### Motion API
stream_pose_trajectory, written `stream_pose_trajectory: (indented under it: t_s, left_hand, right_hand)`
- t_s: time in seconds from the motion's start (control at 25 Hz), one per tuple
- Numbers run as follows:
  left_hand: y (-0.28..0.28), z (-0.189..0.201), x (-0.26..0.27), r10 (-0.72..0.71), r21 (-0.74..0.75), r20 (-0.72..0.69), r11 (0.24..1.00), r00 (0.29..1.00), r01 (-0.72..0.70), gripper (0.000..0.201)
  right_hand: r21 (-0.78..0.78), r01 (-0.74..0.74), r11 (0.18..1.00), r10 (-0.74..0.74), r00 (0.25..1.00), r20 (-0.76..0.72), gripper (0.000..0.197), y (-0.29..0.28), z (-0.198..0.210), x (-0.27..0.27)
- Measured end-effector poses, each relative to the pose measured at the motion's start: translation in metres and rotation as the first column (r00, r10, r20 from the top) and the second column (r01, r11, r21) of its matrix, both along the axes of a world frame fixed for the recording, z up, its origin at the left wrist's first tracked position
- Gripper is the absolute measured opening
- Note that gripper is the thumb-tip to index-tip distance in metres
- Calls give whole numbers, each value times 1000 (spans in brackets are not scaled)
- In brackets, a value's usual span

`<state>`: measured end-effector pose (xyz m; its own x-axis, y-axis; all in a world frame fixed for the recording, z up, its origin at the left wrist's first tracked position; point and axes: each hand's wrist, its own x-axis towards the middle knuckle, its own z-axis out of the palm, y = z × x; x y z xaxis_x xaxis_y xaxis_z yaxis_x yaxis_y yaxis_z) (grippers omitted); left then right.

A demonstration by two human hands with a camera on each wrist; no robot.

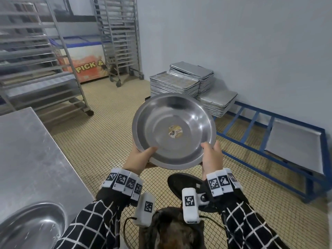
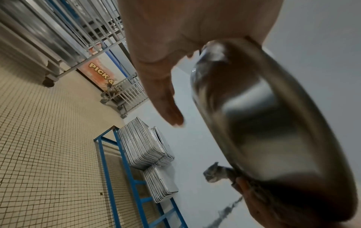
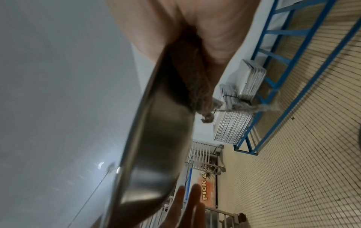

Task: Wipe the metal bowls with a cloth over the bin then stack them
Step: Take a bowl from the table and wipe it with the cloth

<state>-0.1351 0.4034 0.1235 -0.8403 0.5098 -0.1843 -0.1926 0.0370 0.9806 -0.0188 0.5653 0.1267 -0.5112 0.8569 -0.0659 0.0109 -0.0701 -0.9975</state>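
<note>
A shiny metal bowl (image 1: pixel 172 123) with a sticker in its middle is held in the air, tilted toward me. My left hand (image 1: pixel 140 157) grips its lower-left rim, thumb inside, with straight fingers (image 3: pixel 187 203) under it. My right hand (image 1: pixel 212 157) grips the lower-right rim, thumb over the edge. A grey-brown cloth (image 3: pixel 193 86) is pressed between the right hand's fingers and the bowl's underside (image 3: pixel 156 138); a corner of the cloth (image 2: pixel 215 172) hangs out. A dark bin (image 1: pixel 183 184) sits below my wrists. Another metal bowl (image 1: pixel 32 225) rests on the steel table.
A steel table (image 1: pixel 27 150) stands at my left. Stacks of baking trays (image 1: pixel 179 81) sit on a low blue frame (image 1: pixel 269 141) along the right wall. Wheeled tray racks (image 1: pixel 45 69) and a chest freezer (image 1: pixel 86 65) stand behind, on a tiled floor.
</note>
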Motion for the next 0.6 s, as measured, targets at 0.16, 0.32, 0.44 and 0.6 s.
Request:
stream_pose_trajectory:
  t_s: [0.16,0.32,0.44,0.6]
  left_hand:
    - [-7,2,-2,112,41,67,993,991,-115,22]
    - [-22,5,-11,122,-83,-182,987,976,-139,26]
    - [-32,2,-22,22,-224,-431,966,902,-130,19]
    - [-39,-5,-14,-95,-327,-560,938,823,-114,11]
  right_hand:
    - [-49,-160,986,165,978,131,13,1,-8,-4]
    - [-15,-253,967,249,937,247,31,1,-18,-2]
    - [243,-328,913,235,910,343,28,-1,-19,2]
    - [526,-374,764,263,925,275,34,8,-15,-14]
